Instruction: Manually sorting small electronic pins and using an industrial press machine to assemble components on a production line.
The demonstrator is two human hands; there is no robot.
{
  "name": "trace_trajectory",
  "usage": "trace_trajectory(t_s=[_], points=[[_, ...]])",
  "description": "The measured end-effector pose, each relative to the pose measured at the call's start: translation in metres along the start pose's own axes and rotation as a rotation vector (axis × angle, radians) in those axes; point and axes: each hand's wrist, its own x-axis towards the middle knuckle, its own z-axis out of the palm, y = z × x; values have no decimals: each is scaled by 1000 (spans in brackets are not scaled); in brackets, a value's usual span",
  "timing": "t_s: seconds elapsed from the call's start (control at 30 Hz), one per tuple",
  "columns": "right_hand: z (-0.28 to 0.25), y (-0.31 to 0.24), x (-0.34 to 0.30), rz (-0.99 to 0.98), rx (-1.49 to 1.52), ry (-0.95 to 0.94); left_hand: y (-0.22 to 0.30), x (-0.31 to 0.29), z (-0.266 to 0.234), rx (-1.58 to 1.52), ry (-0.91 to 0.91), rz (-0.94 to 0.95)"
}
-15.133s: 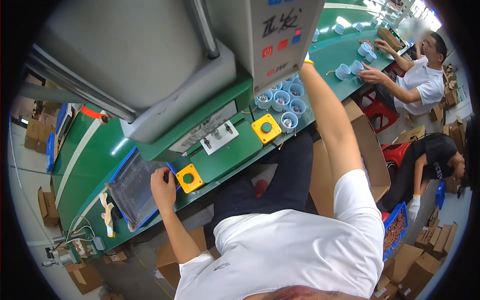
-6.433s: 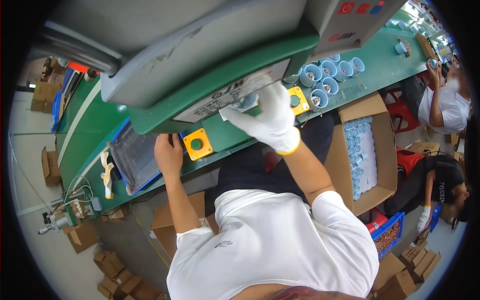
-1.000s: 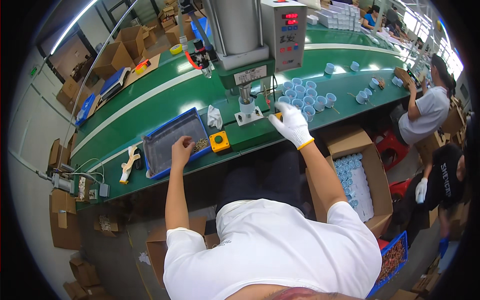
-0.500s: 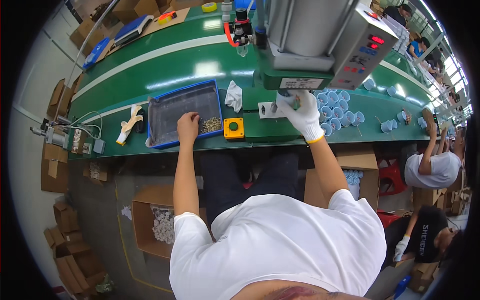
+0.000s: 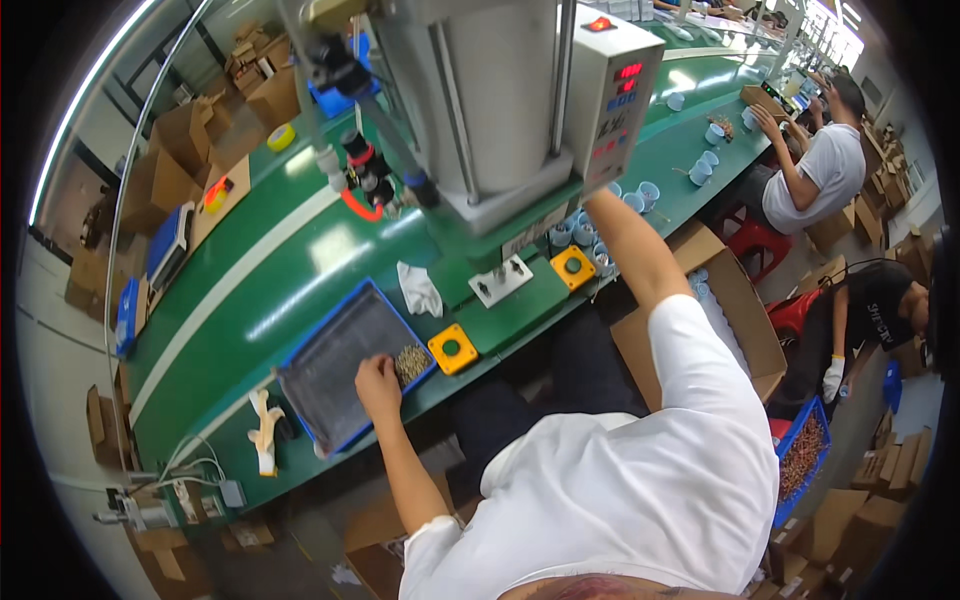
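The machine [image 5: 500, 110], cut off above, hides the right hand; anything in the left hand [image 5: 379, 386] is too small to tell.

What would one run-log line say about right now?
left hand: by small brass-coloured parts in blue tray, grip unclear | right hand: hidden behind press | blue cups: right of press | glove: left of tray

We see a pale wall [image 5: 62, 395] and a tube light [image 5: 76, 108] at left, a red stool [image 5: 757, 238] right, grey floor [image 5: 312, 530] near.

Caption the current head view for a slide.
Left hand beside small parts in a blue tray; right hand hidden behind the press.
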Motion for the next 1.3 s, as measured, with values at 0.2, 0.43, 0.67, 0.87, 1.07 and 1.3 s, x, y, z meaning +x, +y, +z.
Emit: trace_trajectory(t_s=[0.2, 0.43, 0.67, 0.87, 1.07, 1.3], points=[[29, -3, 17, -66, -267, -196, 10, 4, -3, -39, -9, -16], [-99, 33, 32, -365, -422, 116, 13, -5, -8, -20, 11, -22], [-242, 269, 65, 376, -803, 47, 8, 5, -5, 20, -6, -49], [-253, 334, 104, 303, -640, 28, 8, 12, 4, 128, -37, -117], [-177, 263, 46, -215, -409, -16, -2, 5, 0, 102, -9, -72], [-153, 251, -8, 19, -268, 35, 1, 11, 4, 23, -56, -90]])
